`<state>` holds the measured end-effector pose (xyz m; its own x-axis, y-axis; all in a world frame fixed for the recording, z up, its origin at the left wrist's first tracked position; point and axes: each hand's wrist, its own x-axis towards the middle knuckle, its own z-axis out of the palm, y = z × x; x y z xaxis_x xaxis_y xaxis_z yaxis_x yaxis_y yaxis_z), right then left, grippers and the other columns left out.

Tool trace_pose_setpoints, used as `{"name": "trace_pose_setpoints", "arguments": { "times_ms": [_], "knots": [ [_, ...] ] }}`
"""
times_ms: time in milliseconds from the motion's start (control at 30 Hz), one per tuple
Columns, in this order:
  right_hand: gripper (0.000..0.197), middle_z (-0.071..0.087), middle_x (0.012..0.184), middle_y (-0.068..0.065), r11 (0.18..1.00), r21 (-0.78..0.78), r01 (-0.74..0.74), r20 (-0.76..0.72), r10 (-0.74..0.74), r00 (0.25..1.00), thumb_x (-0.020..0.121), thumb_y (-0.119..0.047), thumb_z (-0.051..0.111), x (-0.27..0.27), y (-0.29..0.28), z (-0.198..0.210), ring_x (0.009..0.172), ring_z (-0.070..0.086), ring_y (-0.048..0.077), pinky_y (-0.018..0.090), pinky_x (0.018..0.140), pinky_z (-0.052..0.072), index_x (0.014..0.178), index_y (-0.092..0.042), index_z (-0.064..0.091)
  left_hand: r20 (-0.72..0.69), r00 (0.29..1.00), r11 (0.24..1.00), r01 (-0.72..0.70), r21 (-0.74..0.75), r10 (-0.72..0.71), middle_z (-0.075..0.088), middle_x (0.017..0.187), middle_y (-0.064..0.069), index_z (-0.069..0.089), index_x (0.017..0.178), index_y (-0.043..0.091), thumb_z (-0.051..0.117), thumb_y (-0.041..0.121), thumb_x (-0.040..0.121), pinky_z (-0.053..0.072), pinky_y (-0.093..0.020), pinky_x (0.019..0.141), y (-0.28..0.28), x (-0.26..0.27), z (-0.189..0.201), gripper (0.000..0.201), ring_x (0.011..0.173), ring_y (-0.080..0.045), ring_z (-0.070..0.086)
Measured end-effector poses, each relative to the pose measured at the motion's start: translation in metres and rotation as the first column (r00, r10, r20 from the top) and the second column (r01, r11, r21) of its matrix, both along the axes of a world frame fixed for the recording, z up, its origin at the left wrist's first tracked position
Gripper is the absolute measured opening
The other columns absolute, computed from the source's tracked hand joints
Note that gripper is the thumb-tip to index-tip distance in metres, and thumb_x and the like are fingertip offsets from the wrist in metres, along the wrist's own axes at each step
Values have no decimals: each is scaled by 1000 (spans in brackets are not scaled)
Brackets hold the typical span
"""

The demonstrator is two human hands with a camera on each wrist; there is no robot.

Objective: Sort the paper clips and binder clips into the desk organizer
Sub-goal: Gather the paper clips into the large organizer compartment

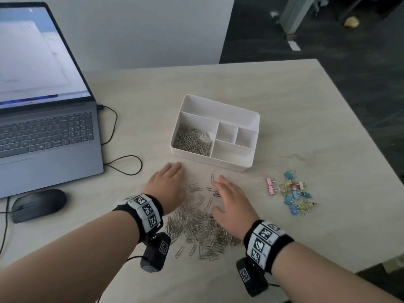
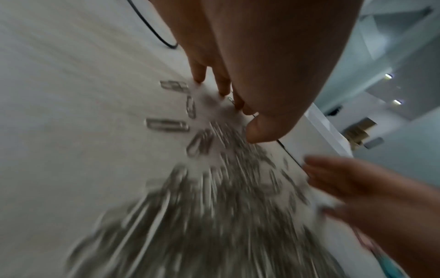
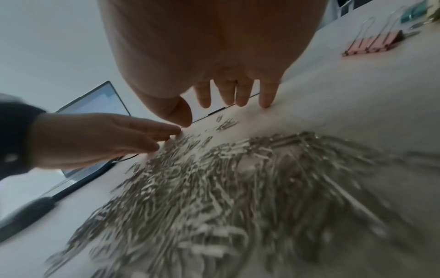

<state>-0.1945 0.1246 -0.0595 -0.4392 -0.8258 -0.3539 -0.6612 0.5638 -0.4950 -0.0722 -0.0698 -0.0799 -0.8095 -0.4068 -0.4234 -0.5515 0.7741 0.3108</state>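
Note:
A big heap of silver paper clips (image 1: 201,224) lies on the desk in front of me, blurred in both wrist views (image 2: 214,216) (image 3: 238,188). My left hand (image 1: 169,182) lies flat with straight fingers at the heap's left edge; my right hand (image 1: 227,200) lies flat at its right edge. Neither holds anything. The white desk organizer (image 1: 251,162) stands just beyond, its big left compartment filled with paper clips (image 1: 193,139); its other compartments look bare. Coloured binder clips (image 1: 293,193) lie to the right, pink ones (image 3: 373,44) nearest.
An open laptop (image 1: 48,136) stands at the left with a black cable (image 1: 122,165) looping beside it. A black mouse (image 1: 38,204) lies at the near left. The desk's right edge (image 1: 358,119) drops to a dark floor.

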Motion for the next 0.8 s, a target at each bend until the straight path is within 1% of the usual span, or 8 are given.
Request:
{"name": "trace_pose_setpoints", "arguments": {
  "times_ms": [133,233,333,400,467,567,633,800],
  "knots": [
    [72,3,167,1,987,94,-132,-62,138,988,91,-35,49,-8,-14,-7,152,2,17,37,124,4,156,-26,18,-39,987,987,155,35,-153,7,165,5,8,156,22,46,37,90,10,-40,124,34,19,1,78,152,-18,3],
    [71,1,166,-6,959,102,-266,-65,273,960,92,-32,46,-2,-4,-13,152,-3,13,44,124,3,156,-29,16,-143,977,980,171,104,-155,21,162,7,22,154,22,46,30,92,8,-31,123,52,36,8,67,151,-14,12],
    [67,7,165,-13,922,60,-382,-25,384,923,93,-24,42,2,14,-14,151,-1,7,35,123,-3,155,-34,17,-225,974,981,68,183,-26,41,153,4,44,145,22,39,32,91,26,-38,121,52,51,15,55,145,-15,29],
    [62,16,164,-13,927,12,-375,8,375,927,95,-22,42,1,21,-10,150,6,5,27,120,-3,153,-33,25,-277,957,992,-55,114,85,47,148,1,53,137,23,37,38,83,38,-47,112,43,61,14,58,139,-22,39],
    [57,23,161,-12,958,-25,-285,-25,285,958,96,-26,45,-4,23,-8,148,15,7,24,117,0,151,-31,32,-201,953,973,-230,7,227,42,148,1,47,140,26,48,41,83,39,-50,109,32,68,15,59,136,-26,38],
    [55,35,154,-8,996,-45,-83,-132,76,988,93,-35,49,-10,18,-11,140,28,15,36,120,19,146,-28,38,-8,927,926,-374,-50,374,33,145,0,29,145,28,54,51,80,34,-48,109,22,69,13,74,133,-29,31],
    [57,38,145,-7,999,5,-34,-178,34,983,90,-42,49,-8,12,-14,134,32,18,44,113,32,145,-28,39,19,938,938,-344,-49,345,32,142,-1,27,142,29,52,54,77,34,-47,108,26,67,12,73,131,-30,31],
    [66,35,138,-5,984,87,-155,-177,168,970,87,-52,45,10,3,-16,127,35,20,41,107,37,147,-27,32,-11,991,990,-134,-47,133,37,136,-1,27,143,28,48,51,77,38,-42,104,56,63,14,73,124,-26,39]
  ]
}}
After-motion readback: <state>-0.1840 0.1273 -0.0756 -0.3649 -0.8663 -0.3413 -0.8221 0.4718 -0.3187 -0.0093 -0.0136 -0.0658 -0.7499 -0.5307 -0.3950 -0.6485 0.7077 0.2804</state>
